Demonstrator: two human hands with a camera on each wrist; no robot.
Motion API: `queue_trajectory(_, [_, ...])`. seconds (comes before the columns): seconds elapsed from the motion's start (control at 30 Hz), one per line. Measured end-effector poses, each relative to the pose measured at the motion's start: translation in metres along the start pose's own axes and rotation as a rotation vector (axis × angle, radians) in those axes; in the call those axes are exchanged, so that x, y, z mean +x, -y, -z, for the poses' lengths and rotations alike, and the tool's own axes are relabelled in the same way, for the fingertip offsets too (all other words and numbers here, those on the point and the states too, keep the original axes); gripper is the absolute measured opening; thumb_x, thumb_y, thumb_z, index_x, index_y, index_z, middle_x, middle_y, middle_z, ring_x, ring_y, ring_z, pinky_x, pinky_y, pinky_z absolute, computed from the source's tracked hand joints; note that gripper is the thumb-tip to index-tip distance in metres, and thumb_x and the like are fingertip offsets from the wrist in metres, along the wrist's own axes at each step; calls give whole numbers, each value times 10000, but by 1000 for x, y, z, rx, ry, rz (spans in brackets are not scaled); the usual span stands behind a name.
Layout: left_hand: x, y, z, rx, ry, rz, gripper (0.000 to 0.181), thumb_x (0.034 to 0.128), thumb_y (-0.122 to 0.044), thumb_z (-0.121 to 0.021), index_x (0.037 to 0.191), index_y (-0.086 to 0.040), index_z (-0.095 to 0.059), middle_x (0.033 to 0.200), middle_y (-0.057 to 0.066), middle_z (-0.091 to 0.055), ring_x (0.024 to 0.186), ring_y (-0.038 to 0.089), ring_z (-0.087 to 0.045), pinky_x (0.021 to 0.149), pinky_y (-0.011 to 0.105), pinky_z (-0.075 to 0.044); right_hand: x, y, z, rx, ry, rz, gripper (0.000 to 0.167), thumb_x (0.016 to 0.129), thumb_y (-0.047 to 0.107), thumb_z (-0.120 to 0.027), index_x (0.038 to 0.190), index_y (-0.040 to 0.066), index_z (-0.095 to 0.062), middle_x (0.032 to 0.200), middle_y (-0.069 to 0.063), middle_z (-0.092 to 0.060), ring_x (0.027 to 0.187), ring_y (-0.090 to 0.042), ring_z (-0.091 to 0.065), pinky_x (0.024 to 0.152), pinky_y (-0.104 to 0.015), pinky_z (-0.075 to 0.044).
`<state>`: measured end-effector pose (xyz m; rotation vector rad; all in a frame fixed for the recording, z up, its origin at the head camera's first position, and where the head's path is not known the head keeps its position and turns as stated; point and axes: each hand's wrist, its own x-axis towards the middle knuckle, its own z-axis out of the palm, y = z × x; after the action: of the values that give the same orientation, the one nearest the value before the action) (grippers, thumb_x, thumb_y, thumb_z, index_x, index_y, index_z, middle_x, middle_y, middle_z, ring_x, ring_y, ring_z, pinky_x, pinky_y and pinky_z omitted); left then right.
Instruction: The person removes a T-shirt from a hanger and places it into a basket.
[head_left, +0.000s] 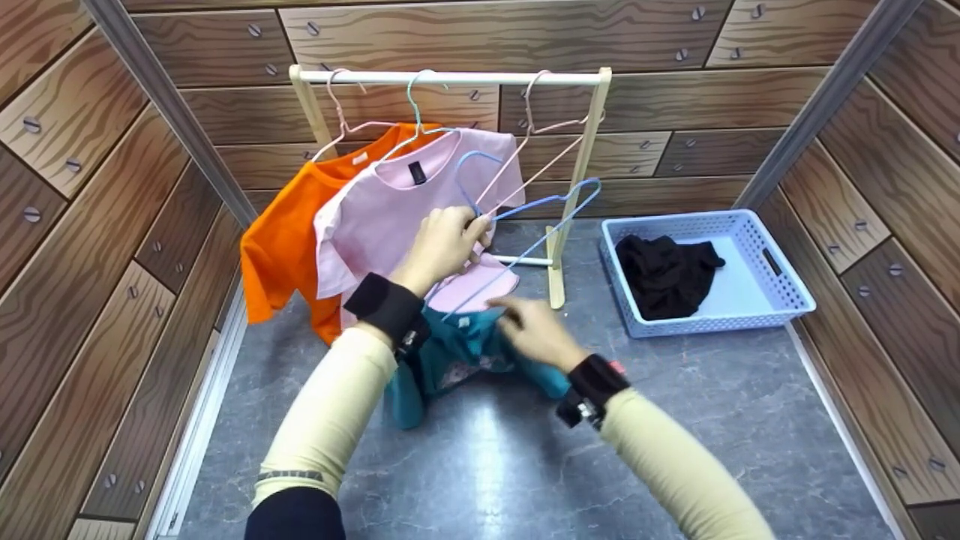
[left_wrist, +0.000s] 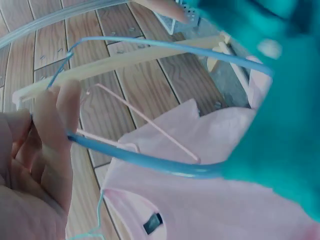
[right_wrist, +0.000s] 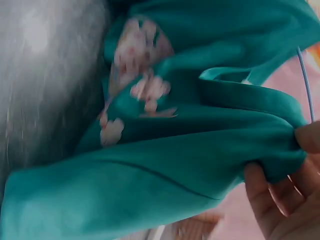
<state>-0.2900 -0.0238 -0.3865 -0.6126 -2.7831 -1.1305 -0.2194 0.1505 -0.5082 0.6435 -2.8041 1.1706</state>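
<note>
I've got the left hand pinching the blue hanger, one end running into the teal shirt! The right hand pinches teal cloth by the neckline, in front of the hanging pink shirt.

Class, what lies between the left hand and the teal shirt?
The blue hanger: in the left wrist view, it runs from the left hand to the teal shirt, with the pink shirt behind.
</note>
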Motion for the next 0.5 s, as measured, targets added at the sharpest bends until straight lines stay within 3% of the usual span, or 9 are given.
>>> queue_trajectory(0.17, [6, -3, -9, -32, -45, 2, 362, 1018, -342, -493, 802, -135, -697, 746, -22, -728, 533, 112, -682, 424, 228, -494, -5, 20, -33, -13, 211, 66, 432, 947, 135, -580, 1375, 178, -548, 1097, -47, -693, 775, -125, -601, 776, -346, -539])
queue_trajectory(0.23, [8, -4, -11, -39, -57, 8, 366, 1019, -347, -491, 814, -127, -698, 745, -21, -725, 531, 101, -676, 427, 225, -495, -6, 27, -43, -24, 270, 94, 439, 955, 166, -587, 1388, 203, -528, 1010, -19, -692, 814, -87, -601, 792, -297, -529])
queue_trajectory(0.27, [8, -3, -13, -48, -59, 14, 364, 1020, -344, -491, 822, -119, -700, 745, -16, -722, 533, 99, -675, 430, 224, -497, -7, 29, -46, -26, 288, 99, 432, 958, 179, -587, 1384, 214, -527, 938, 2, -678, 756, -80, -582, 746, -272, -516])
queue_trajectory(0.37, [9, -4, -15, -71, -56, 34, 353, 1017, -336, -500, 851, -98, -701, 755, -3, -716, 541, 107, -676, 437, 225, -505, -8, 34, -53, -8, 258, 88, 412, 956, 188, -599, 1362, 188, -526, 813, 29, -649, 686, -62, -571, 680, -249, -486])
queue_trajectory(0.5, [9, -4, -17, -94, -59, 64, 336, 1016, -325, -506, 864, -93, -695, 781, -1, -721, 561, 138, -687, 447, 226, -513, -12, 34, -58, -5, 180, 33, 498, 937, 169, -619, 1404, 97, -461, 800, 26, -648, 662, -57, -553, 671, -260, -479])
